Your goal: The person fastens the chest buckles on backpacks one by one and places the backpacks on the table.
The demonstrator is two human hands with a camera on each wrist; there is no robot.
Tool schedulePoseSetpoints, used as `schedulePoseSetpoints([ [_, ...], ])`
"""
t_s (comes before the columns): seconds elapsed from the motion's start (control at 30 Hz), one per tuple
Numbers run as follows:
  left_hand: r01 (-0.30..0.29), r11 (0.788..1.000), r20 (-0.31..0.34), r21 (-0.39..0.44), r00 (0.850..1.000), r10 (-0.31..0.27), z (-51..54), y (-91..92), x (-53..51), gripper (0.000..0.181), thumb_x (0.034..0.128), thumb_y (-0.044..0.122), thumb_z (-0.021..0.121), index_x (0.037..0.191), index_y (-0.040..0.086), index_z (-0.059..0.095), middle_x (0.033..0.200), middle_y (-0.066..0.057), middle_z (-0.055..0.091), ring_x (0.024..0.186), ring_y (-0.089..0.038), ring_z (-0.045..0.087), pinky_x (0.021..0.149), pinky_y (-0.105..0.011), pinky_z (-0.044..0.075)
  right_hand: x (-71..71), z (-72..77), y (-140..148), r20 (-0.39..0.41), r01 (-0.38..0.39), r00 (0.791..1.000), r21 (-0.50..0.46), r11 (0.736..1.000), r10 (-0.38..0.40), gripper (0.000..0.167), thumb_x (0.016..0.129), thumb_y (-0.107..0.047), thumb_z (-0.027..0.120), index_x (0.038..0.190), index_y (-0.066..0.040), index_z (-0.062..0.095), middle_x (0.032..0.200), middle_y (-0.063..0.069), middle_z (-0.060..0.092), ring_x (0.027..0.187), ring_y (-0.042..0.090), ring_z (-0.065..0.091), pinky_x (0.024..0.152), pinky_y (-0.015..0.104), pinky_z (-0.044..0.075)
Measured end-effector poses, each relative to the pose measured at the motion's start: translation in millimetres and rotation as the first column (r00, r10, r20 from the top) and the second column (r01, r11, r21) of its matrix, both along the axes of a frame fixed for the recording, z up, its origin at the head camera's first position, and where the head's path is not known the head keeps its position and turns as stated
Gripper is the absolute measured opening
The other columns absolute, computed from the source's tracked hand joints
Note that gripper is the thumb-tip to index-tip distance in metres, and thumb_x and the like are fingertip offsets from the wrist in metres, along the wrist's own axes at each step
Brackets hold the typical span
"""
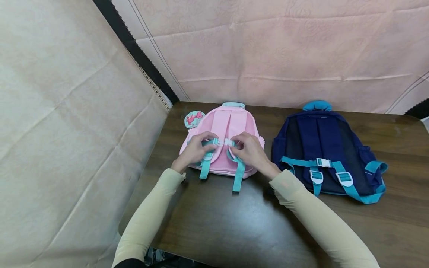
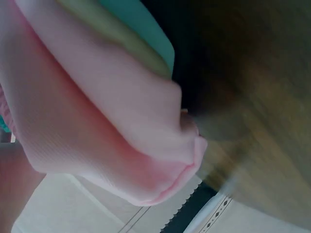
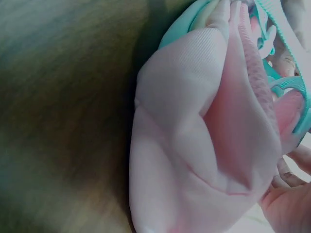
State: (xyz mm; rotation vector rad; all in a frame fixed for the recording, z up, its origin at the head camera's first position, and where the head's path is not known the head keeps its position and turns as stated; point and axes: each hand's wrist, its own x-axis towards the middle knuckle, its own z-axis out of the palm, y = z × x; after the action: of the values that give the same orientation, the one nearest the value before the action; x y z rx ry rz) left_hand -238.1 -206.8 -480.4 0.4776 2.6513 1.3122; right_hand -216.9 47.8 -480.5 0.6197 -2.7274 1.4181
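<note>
A small pink backpack (image 1: 239, 121) lies on the table with its shoulder straps facing up. In the head view, my left hand (image 1: 196, 149) pinches the turquoise chest strap at the left half of a white buckle (image 1: 220, 142). Opposite it, my right hand (image 1: 249, 150) pinches the strap by the other white buckle half (image 1: 228, 142). The two halves face each other closely; whether they touch is too small to tell. Turquoise strap ends (image 1: 238, 180) hang toward the front. The left wrist view is mostly filled by the pink side pocket (image 2: 107, 111).
To the right lies a navy backpack (image 1: 326, 137) with turquoise straps and a fastened white buckle (image 1: 323, 162). A round tag (image 1: 194, 119) sits beside the pink backpack's upper left. Both bags rest on a dark wooden table (image 1: 234, 223), with cloth hangings (image 1: 285, 56) behind and left.
</note>
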Motion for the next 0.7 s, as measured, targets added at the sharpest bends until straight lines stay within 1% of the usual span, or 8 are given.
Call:
schedulePoseSetpoints([
  [0.1, -0.019, 0.999, 0.004, 0.046, 1.000, 0.019, 0.5, -0.2, 0.4, 0.027, 0.1012, 0.013, 0.078, 0.127, 0.010, 0.074, 0.128, -0.011, 0.078, 0.117, -0.029, 0.067, 0.107, -0.047, 0.053, 0.4, 0.9, -1.0, 0.004, -0.001, 1.000, 0.012, 1.000, 0.001, 0.030, 0.097, -0.012, 0.081, 0.125, -0.002, 0.079, 0.105, 0.016, 0.073, 0.088, 0.025, 0.063, 0.077, 0.029, 0.051],
  [0.27, -0.025, 0.997, 0.023, 0.066, 0.999, 0.024, 1.2, 0.4, 1.2, 0.026, 0.1008, 0.012, 0.078, 0.126, 0.010, 0.075, 0.127, -0.012, 0.078, 0.115, -0.030, 0.066, 0.104, -0.043, 0.052, 0.3, 2.0, -3.0, -0.009, -0.017, 1.000, 0.023, 1.000, 0.017, 0.028, 0.097, -0.011, 0.081, 0.124, -0.002, 0.080, 0.104, 0.015, 0.073, 0.087, 0.025, 0.062, 0.075, 0.028, 0.049],
  [0.37, -0.032, 0.997, 0.042, 0.064, 0.999, 0.029, 0.5, 1.1, 1.4, 0.027, 0.1005, 0.013, 0.079, 0.127, 0.011, 0.075, 0.128, -0.011, 0.078, 0.115, -0.028, 0.065, 0.103, -0.041, 0.051, 0.2, 3.2, -4.0, -0.023, -0.034, 0.999, 0.030, 0.999, 0.035, 0.028, 0.097, -0.011, 0.081, 0.123, -0.001, 0.079, 0.104, 0.015, 0.072, 0.087, 0.024, 0.062, 0.074, 0.028, 0.049],
  [0.43, -0.030, 0.998, 0.042, 0.060, 0.999, 0.027, -0.4, 1.8, 1.2, 0.027, 0.1005, 0.014, 0.079, 0.127, 0.011, 0.075, 0.127, -0.010, 0.078, 0.113, -0.027, 0.065, 0.101, -0.039, 0.051, -0.1, 3.6, -4.4, -0.031, -0.044, 0.999, 0.032, 0.999, 0.045, 0.028, 0.097, -0.011, 0.081, 0.123, -0.001, 0.079, 0.104, 0.015, 0.072, 0.087, 0.024, 0.061, 0.074, 0.028, 0.049],
  [0.5, -0.029, 0.998, 0.030, 0.049, 0.999, 0.028, -1.3, 2.3, 0.8, 0.027, 0.1003, 0.016, 0.080, 0.127, 0.012, 0.076, 0.125, -0.010, 0.079, 0.111, -0.026, 0.065, 0.099, -0.036, 0.051, -0.4, 3.6, -4.7, -0.039, -0.050, 0.998, 0.037, 0.998, 0.052, 0.028, 0.098, -0.011, 0.081, 0.123, 0.000, 0.079, 0.105, 0.016, 0.072, 0.087, 0.024, 0.062, 0.074, 0.028, 0.049],
  [0.7, -0.048, 0.999, -0.010, 0.003, 0.999, 0.048, -1.8, 3.4, 0.1, 0.027, 0.0979, 0.018, 0.083, 0.124, 0.012, 0.080, 0.116, -0.008, 0.081, 0.100, -0.024, 0.064, 0.083, -0.030, 0.051, -1.6, 3.3, -5.6, -0.032, -0.062, 0.998, 0.038, 0.997, 0.063, 0.029, 0.099, -0.010, 0.080, 0.125, 0.001, 0.077, 0.107, 0.016, 0.070, 0.087, 0.024, 0.062, 0.074, 0.027, 0.050],
])
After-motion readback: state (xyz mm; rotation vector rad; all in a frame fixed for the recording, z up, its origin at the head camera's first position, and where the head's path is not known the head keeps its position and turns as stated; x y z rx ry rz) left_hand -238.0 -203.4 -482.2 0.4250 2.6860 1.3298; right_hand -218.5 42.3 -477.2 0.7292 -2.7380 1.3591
